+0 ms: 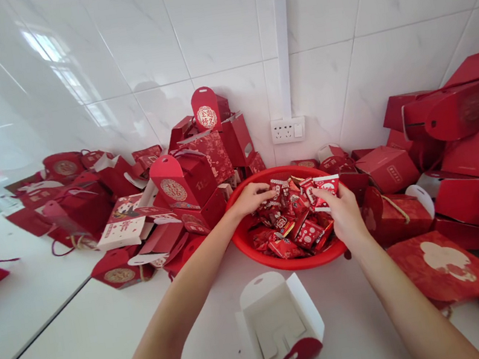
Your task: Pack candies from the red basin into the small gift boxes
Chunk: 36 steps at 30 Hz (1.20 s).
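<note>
A red-and-white candy packet [327,185] is pinched at the tips of the right hand [343,211] — thumb and forefinger clamped on its right end, so it sticks out leftward from the fingers with its long axis running roughly side to side. It is lifted just above the heap of candy packets [296,228] that fills the red basin [250,245]. The left hand [249,197] rests on the far left of that heap, fingers curled down among the wrappers; whether they grip one I cannot tell. Behind both sets of fingers — toward the person, between the forearms — an open gift box [282,325] lies on the white desk [109,336], white inside facing up. Closed gift boxes [185,182] are piled out to either side.
</note>
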### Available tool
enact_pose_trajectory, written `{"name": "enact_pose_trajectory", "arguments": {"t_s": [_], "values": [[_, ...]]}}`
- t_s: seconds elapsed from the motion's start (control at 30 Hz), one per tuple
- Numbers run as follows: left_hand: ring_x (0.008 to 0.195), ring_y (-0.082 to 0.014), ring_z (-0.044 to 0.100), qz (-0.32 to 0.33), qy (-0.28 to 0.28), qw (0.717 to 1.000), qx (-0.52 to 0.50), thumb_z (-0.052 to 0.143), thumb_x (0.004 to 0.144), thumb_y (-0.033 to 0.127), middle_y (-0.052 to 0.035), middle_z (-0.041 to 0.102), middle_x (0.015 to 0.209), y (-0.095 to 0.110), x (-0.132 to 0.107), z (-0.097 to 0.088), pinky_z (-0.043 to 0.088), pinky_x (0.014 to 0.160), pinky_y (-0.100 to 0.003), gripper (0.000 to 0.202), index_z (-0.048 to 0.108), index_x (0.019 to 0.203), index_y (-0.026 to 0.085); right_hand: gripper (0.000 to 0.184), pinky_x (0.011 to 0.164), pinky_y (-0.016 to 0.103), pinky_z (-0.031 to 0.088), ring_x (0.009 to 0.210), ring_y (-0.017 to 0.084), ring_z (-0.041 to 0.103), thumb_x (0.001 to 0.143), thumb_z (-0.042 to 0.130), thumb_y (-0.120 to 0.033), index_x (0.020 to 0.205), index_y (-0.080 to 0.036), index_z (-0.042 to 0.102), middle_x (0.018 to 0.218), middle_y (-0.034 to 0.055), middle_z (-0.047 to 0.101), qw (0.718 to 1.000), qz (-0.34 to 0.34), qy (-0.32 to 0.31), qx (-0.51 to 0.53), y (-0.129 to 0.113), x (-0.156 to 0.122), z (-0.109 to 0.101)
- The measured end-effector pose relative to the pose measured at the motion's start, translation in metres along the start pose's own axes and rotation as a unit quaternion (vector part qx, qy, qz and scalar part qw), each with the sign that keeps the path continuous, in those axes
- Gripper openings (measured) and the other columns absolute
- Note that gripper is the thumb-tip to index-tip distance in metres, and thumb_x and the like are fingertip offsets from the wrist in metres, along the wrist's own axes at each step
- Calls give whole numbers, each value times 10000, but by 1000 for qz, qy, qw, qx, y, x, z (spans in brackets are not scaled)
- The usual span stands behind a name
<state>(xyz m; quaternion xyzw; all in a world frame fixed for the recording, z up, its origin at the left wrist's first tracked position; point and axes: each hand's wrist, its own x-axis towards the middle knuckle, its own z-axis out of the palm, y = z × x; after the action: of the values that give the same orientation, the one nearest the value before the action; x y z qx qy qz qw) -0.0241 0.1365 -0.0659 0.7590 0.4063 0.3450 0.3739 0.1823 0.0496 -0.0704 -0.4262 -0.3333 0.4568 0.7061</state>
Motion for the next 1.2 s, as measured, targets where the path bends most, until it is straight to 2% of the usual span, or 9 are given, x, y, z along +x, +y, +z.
{"name": "enact_pose_trajectory", "arguments": {"t_s": [0.17, 0.33, 0.47, 0.6, 0.73, 0.83, 0.93, 1.07, 1.2], "values": [[617, -127, 541, -14, 41, 989, -143, 815, 645, 521, -4, 638, 688, 6, -3, 2, 415, 619, -257, 426, 710, 797, 138, 331, 699, 352, 577, 698, 219, 709, 524, 847, -326, 803, -204, 720, 739, -6, 747, 1000, 15, -7, 11, -1, 1, 0], [737, -170, 603, 24, 13, 997, -71, 781, 713, 528, -31, 696, 786, 3, -5, 1, 466, 710, -279, 417, 708, 801, 128, 326, 716, 343, 590, 722, 214, 717, 523, 852, -309, 803, -199, 724, 742, -6, 744, 999, 17, -14, 25, -1, 1, 0], [738, -178, 593, 44, 24, 999, -4, 760, 753, 514, -14, 672, 734, -2, -6, -1, 464, 713, -276, 391, 676, 730, 133, 316, 683, 339, 600, 713, 214, 719, 517, 846, -304, 787, -202, 718, 755, 2, 754, 999, 32, -10, 29, -4, -1, 3], [686, -181, 595, -10, 50, 999, -7, 765, 709, 569, -14, 682, 709, -8, -6, 0, 454, 660, -274, 436, 697, 728, 139, 308, 608, 298, 581, 669, 196, 707, 513, 821, -336, 770, -202, 716, 726, -9, 750, 998, 42, 13, 43, -8, -3, 4], [847, -246, 661, -37, 107, 993, -41, 818, 638, 545, -53, 739, 807, -10, -4, 2, 480, 746, -291, 413, 735, 764, 161, 307, 505, 240, 511, 598, 164, 672, 506, 805, -370, 749, -203, 722, 698, -17, 746, 996, 56, 35, 60, -9, -1, 3], [898, -263, 679, -96, 154, 979, -96, 752, 725, 530, -56, 735, 763, -8, -3, 0, 494, 770, -293, 360, 710, 694, 173, 297, 493, 231, 487, 608, 168, 677, 514, 800, -377, 748, -206, 734, 715, -12, 757, 996, 54, 27, 66, -7, 0, 2], [899, -256, 706, -165, 155, 945, -237, 663, 801, 454, -75, 751, 793, -5, -5, -6, 532, 770, -302, 301, 718, 765, 160, 273, 465, 222, 456, 569, 161, 658, 520, 800, -381, 714, -205, 724, 667, -16, 739, 996, 54, 25, 59, -5, 1, 2], [831, -236, 727, -170, 126, 898, -385, 625, 767, 286, -90, 762, 820, -1, -12, -14, 566, 736, -314, 269, 732, 949, 118, 267, 456, 222, 452, 537, 150, 643, 517, 809, -365, 714, -204, 726, 641, -20, 729, 998, 50, 17, 43, -7, -1, 3], [712, -173, 691, -166, 129, 906, -367, 671, 652, 111, -54, 750, 783, -1, -17, -14, 547, 694, -269, 341, 740, 986, 113, 327, 521, 247, 509, 573, 165, 675, 484, 852, -315, 773, -202, 750, 682, -13, 748, 998, 59, -6, 25, -7, -3, 3]]}}
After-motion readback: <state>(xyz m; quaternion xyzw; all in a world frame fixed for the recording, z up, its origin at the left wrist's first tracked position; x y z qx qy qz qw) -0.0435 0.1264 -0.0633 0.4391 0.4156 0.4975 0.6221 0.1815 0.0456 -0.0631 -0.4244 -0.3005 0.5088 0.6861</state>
